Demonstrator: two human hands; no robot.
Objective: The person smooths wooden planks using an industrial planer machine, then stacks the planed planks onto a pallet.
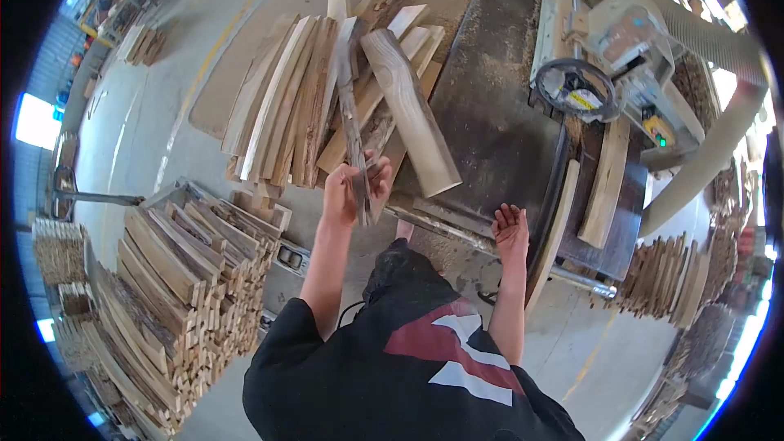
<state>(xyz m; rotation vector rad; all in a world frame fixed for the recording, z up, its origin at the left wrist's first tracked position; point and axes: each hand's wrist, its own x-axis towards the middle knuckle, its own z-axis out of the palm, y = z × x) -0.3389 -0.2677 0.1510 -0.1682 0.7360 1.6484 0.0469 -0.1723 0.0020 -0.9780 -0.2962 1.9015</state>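
Note:
My left hand (pixel 357 184) is wrapped round the lower end of a narrow bark-edged board (pixel 349 114), which points away from me over a pile of rough boards (pixel 282 98). To its right a wide board with curved grain (pixel 411 110) lies slanted, its near end over the dark machine table (pixel 498 139). My right hand (pixel 510 229) hangs above the table's front edge with its fingers apart and nothing in it. A long thin strip (pixel 555 224) stands near that hand on the right.
A machine with a black handwheel (pixel 575 90) and a grey hose (pixel 710 33) occupies the upper right. Another board (pixel 606 184) lies beside the machine. Stacked boards (pixel 175 278) fill the lower left, and more wood (pixel 665 278) is stacked at right.

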